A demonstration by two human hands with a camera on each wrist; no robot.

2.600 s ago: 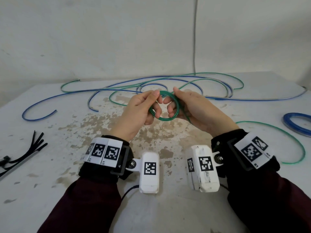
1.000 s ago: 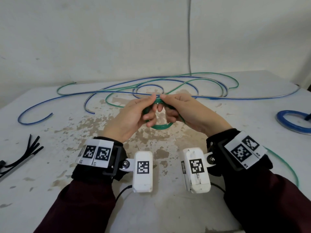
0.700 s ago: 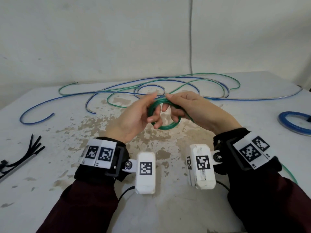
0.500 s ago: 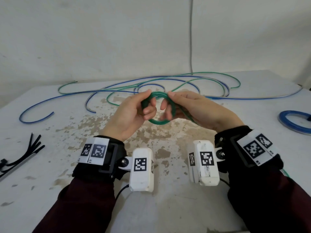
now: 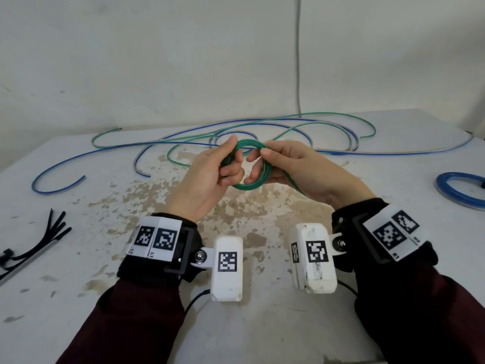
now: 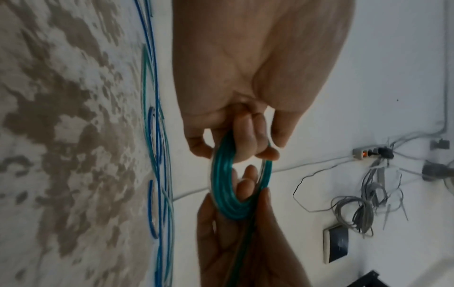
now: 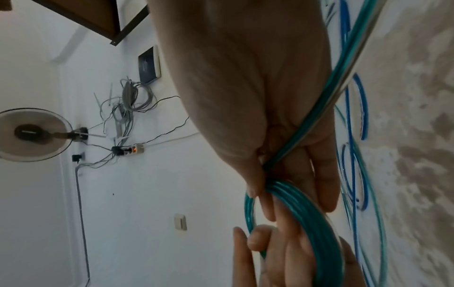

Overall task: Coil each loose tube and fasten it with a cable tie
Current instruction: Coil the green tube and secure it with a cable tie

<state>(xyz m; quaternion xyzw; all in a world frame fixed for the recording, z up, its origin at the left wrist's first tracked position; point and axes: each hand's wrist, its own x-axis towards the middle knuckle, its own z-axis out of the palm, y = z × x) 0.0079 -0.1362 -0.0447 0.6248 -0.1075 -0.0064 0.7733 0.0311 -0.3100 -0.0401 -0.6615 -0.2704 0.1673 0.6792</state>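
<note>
A small green tube coil (image 5: 248, 185) of several turns is held upright above the table's middle. My left hand (image 5: 231, 162) pinches its left side between thumb and curled fingers. My right hand (image 5: 262, 165) pinches the right side, thumb on top and fingers through the ring. The coil's loose green tail (image 5: 296, 189) runs back under my right palm toward the wrist. The left wrist view shows the coil (image 6: 224, 186) between both hands' fingertips. In the right wrist view the tail (image 7: 331, 87) crosses my palm into the coil (image 7: 317, 223). Black cable ties (image 5: 39, 240) lie at the far left.
Long loose blue and green tubes (image 5: 262, 132) sprawl across the back of the worn white table (image 5: 105, 258). A coiled blue tube (image 5: 459, 187) lies at the right edge. A wall stands close behind the table.
Both hands kept turning the green coil and feeding tube onto it. The green loop that lay on the table by my right wrist has been drawn in and is out of sight.
</note>
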